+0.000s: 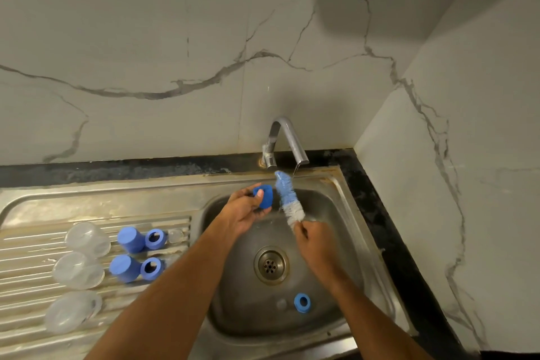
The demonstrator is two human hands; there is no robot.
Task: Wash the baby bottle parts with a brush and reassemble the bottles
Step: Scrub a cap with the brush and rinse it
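Lying in the steel sink (pixel 344 207) basin, near the drain (pixel 271 264), is one blue ring (pixel 302 303). Above it the left hand (pixel 244 210) curls its fingers round a blue cap (pixel 264 196), the right hand (pixel 314 238) grips the bottle brush (pixel 287 199). Clear bottles (pixel 78 270) and blue parts (pixel 131 267) rest on the ridged drainboard (pixel 26 286) under marble walls.

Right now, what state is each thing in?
Left hand: grips the blue cap over the sink.
Right hand: grips the brush, bristles up beside the cap.
Tap: thin stream running.
Blue ring: lying in the sink.
Two caps and two rings: on the drainboard.
Clear bottles: lying on the drainboard, unassembled.
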